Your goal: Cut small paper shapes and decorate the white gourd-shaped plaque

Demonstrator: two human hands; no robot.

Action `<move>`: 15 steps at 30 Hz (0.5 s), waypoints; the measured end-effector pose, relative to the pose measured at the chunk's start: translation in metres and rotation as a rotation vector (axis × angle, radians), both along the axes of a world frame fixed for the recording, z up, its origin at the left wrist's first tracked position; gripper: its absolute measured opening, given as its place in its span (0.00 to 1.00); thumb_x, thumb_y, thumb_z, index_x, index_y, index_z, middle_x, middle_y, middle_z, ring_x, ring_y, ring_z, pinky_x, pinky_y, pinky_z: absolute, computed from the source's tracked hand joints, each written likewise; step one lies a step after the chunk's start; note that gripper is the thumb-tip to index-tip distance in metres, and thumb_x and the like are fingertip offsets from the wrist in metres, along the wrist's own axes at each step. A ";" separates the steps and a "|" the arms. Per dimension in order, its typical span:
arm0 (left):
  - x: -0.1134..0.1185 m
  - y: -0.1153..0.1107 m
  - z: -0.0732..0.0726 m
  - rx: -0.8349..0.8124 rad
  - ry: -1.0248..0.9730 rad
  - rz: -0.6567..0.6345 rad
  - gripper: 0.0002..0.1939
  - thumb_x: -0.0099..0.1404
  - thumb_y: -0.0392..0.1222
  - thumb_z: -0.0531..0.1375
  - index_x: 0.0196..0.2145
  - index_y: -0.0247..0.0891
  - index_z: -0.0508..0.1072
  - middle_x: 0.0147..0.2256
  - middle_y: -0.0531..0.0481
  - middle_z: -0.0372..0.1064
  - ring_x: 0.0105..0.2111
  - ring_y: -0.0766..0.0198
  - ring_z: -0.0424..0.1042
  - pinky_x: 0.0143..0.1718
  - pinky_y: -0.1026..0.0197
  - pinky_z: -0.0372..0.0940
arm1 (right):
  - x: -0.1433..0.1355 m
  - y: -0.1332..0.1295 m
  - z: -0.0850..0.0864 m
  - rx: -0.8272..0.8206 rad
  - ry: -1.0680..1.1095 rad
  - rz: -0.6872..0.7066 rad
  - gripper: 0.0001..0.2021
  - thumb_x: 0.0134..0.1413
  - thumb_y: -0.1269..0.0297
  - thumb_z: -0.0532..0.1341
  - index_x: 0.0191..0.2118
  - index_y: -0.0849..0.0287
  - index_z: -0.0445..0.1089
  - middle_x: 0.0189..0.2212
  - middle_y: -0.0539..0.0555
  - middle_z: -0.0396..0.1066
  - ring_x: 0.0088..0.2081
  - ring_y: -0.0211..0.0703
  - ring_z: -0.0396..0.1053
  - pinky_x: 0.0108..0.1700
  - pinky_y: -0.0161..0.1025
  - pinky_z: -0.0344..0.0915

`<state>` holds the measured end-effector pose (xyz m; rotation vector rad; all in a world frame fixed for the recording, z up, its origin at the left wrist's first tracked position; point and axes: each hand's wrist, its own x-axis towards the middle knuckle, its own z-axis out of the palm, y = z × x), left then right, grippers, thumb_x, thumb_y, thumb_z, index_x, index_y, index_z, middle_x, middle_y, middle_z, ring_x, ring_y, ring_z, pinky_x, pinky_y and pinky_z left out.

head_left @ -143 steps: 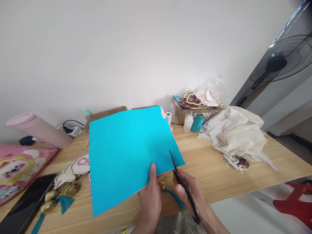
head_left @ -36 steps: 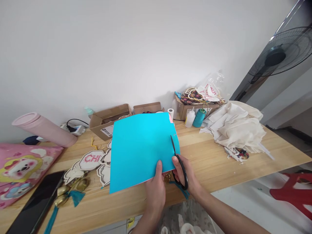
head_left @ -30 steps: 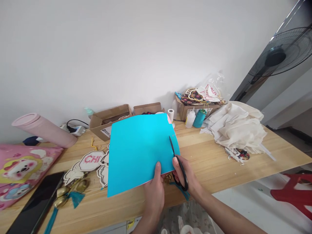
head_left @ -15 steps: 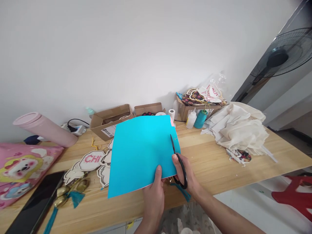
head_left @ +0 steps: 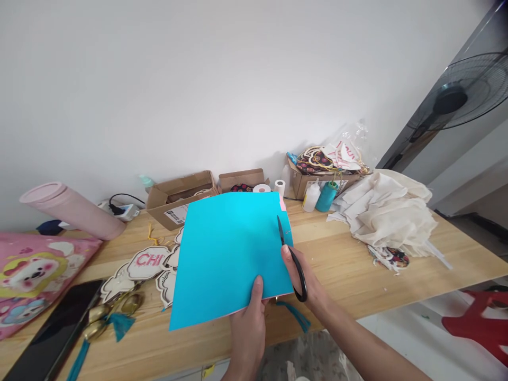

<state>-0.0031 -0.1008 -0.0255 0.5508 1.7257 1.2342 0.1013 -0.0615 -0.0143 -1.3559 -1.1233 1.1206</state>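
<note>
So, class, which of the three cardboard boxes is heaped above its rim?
The rightmost box, behind the teal spool: its pile rises over the edge; what shows in the left box and middle box sits lower.

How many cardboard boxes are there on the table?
3. The open left box and the middle box are both partly behind the blue sheet; the heaped right box stands behind the white bottle. The sheet could be hiding more.

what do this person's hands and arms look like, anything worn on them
The left hand and the right hand are bare, without gloves. No ring, watch or bracelet shows, though much of each hand is hidden. The right forearm is uncovered to the picture's edge, no sleeve showing; the left wrist is uncovered too.
</note>
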 end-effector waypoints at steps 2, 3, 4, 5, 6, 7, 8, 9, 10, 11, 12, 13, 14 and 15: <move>0.000 0.001 -0.001 -0.002 -0.038 0.003 0.26 0.54 0.49 0.61 0.48 0.33 0.67 0.43 0.41 0.71 0.38 0.54 0.71 0.40 0.58 0.66 | -0.001 0.000 -0.004 -0.028 0.055 0.035 0.19 0.52 0.47 0.53 0.24 0.58 0.63 0.21 0.52 0.64 0.24 0.41 0.63 0.25 0.34 0.62; 0.001 0.001 -0.002 0.007 -0.070 0.006 0.27 0.54 0.48 0.60 0.50 0.33 0.66 0.45 0.40 0.70 0.37 0.54 0.72 0.39 0.58 0.66 | -0.002 0.000 -0.006 -0.036 0.078 0.053 0.19 0.52 0.47 0.53 0.24 0.58 0.63 0.20 0.52 0.63 0.24 0.41 0.63 0.24 0.34 0.62; 0.001 0.001 -0.002 0.022 -0.106 0.013 0.27 0.55 0.47 0.60 0.51 0.34 0.64 0.47 0.40 0.68 0.37 0.55 0.72 0.38 0.59 0.66 | -0.003 0.000 -0.009 -0.040 0.098 0.068 0.19 0.52 0.46 0.53 0.24 0.59 0.63 0.20 0.51 0.63 0.23 0.40 0.62 0.23 0.34 0.61; 0.001 0.002 -0.003 0.038 -0.140 0.020 0.28 0.56 0.46 0.59 0.53 0.35 0.62 0.49 0.40 0.66 0.37 0.55 0.72 0.38 0.59 0.67 | -0.004 0.001 -0.012 -0.044 0.113 0.083 0.20 0.53 0.46 0.52 0.24 0.59 0.62 0.19 0.51 0.62 0.22 0.40 0.61 0.22 0.34 0.60; 0.001 0.002 -0.004 0.050 -0.165 0.026 0.29 0.56 0.45 0.59 0.54 0.37 0.60 0.51 0.41 0.64 0.38 0.56 0.71 0.37 0.60 0.67 | -0.004 0.001 -0.014 -0.050 0.124 0.096 0.20 0.53 0.46 0.52 0.24 0.59 0.62 0.19 0.51 0.61 0.21 0.39 0.61 0.21 0.35 0.59; 0.000 0.002 -0.004 0.058 -0.180 0.033 0.30 0.56 0.45 0.59 0.55 0.38 0.58 0.52 0.41 0.63 0.38 0.57 0.71 0.37 0.60 0.67 | -0.005 0.001 -0.015 -0.057 0.132 0.106 0.20 0.53 0.46 0.52 0.24 0.59 0.62 0.19 0.50 0.61 0.21 0.39 0.60 0.21 0.35 0.59; 0.000 0.002 -0.005 0.061 -0.186 0.036 0.30 0.56 0.44 0.59 0.56 0.39 0.57 0.52 0.42 0.63 0.39 0.57 0.71 0.38 0.60 0.67 | -0.005 0.001 -0.016 -0.062 0.135 0.109 0.20 0.53 0.45 0.52 0.25 0.59 0.62 0.18 0.50 0.61 0.20 0.39 0.60 0.20 0.35 0.59; -0.001 0.002 -0.005 0.058 -0.183 0.034 0.30 0.56 0.45 0.59 0.56 0.39 0.58 0.52 0.42 0.63 0.40 0.57 0.71 0.38 0.60 0.66 | -0.004 0.002 -0.016 -0.064 0.135 0.113 0.20 0.53 0.45 0.51 0.25 0.59 0.62 0.18 0.50 0.61 0.20 0.39 0.60 0.20 0.35 0.58; -0.001 0.001 -0.005 0.049 -0.173 0.035 0.30 0.56 0.45 0.60 0.55 0.39 0.59 0.52 0.42 0.64 0.40 0.56 0.71 0.39 0.60 0.66 | -0.004 0.003 -0.016 -0.060 0.132 0.121 0.20 0.53 0.46 0.51 0.25 0.59 0.62 0.18 0.50 0.60 0.20 0.39 0.60 0.21 0.34 0.58; -0.002 0.000 -0.005 0.035 -0.159 0.035 0.30 0.55 0.46 0.60 0.54 0.38 0.60 0.51 0.42 0.65 0.41 0.55 0.71 0.39 0.60 0.66 | -0.003 0.004 -0.015 -0.051 0.128 0.133 0.20 0.53 0.46 0.52 0.25 0.59 0.62 0.18 0.50 0.60 0.21 0.38 0.60 0.21 0.34 0.58; -0.003 0.000 -0.005 0.018 -0.140 0.035 0.29 0.55 0.48 0.60 0.53 0.37 0.62 0.50 0.42 0.66 0.41 0.55 0.71 0.39 0.60 0.66 | -0.002 0.006 -0.013 -0.040 0.125 0.152 0.20 0.53 0.46 0.52 0.24 0.59 0.62 0.18 0.50 0.60 0.21 0.38 0.59 0.21 0.34 0.58; -0.003 -0.001 -0.006 0.000 -0.117 0.032 0.29 0.54 0.49 0.61 0.52 0.37 0.63 0.49 0.42 0.67 0.42 0.54 0.71 0.39 0.60 0.66 | -0.001 0.007 -0.011 -0.033 0.126 0.179 0.20 0.53 0.47 0.52 0.24 0.59 0.61 0.18 0.49 0.60 0.21 0.37 0.59 0.21 0.34 0.57; -0.004 -0.002 -0.006 -0.011 -0.095 0.029 0.29 0.54 0.51 0.61 0.52 0.37 0.64 0.48 0.42 0.68 0.42 0.54 0.71 0.40 0.60 0.66 | 0.000 0.009 -0.009 -0.031 0.125 0.204 0.20 0.53 0.46 0.52 0.23 0.59 0.60 0.18 0.49 0.59 0.20 0.37 0.58 0.21 0.34 0.56; -0.004 -0.003 -0.006 -0.011 -0.080 0.028 0.30 0.53 0.52 0.61 0.52 0.37 0.64 0.48 0.43 0.68 0.42 0.54 0.71 0.41 0.60 0.66 | 0.000 0.010 -0.008 -0.033 0.126 0.222 0.21 0.53 0.46 0.51 0.22 0.59 0.59 0.17 0.49 0.58 0.19 0.36 0.56 0.20 0.34 0.55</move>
